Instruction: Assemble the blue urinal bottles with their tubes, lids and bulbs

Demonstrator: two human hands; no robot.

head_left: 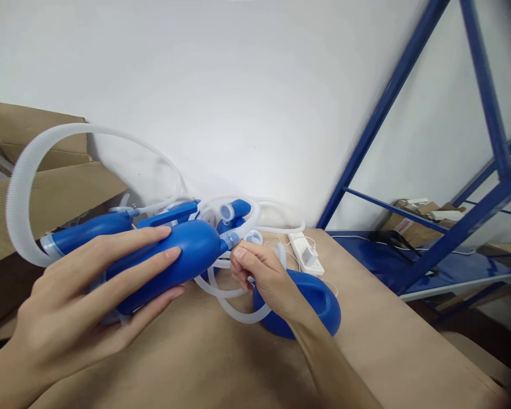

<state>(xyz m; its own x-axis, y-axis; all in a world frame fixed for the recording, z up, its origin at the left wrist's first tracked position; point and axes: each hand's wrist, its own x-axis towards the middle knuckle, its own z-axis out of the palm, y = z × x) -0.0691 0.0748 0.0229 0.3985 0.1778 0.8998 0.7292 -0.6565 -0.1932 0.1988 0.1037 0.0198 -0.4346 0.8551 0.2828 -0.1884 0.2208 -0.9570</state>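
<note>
Left hand point(63, 301) curved around a blue rubber bulb point(174, 261), fingers partly closed. Right hand point(262, 278) pinching the bulb's white connector point(229, 241) between fingertips.

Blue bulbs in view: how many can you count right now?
2. One blue bulb is held in the left hand; a second blue bulb lies just behind it, joined to the white corrugated hose. More may be hidden in the tubing.

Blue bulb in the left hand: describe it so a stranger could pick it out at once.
On the brown-paper-covered table, find the tangle of white tubing. The glossy blue egg-shaped bulb sits in the left hand, its narrow tip pointing at the right hand, unlike the blue pieces lying behind it.
</note>
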